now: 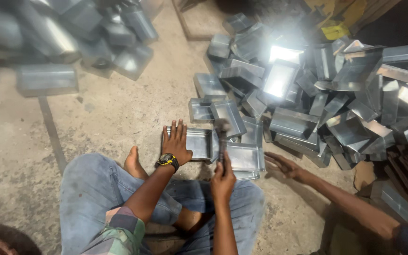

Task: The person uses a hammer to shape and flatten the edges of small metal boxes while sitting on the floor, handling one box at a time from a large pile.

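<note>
I sit on the concrete floor in blue jeans. My left hand (175, 143), with a black-and-yellow wristwatch (167, 160), lies flat with fingers spread on the left end of a shiny rectangular sheet-metal tray (199, 144). My right hand (223, 178) is closed around the handle of a hammer (222, 137), which stands upright with its blurred head over the tray's right edge. A second metal tray (244, 157) lies right beside it, touching it.
A co-worker's open hand (285, 166) reaches in from the right, close to the second tray. A big heap of metal trays (336, 94) fills the right side and another heap (72, 38) lies at the top left. A bare foot (132, 163) rests by my knee.
</note>
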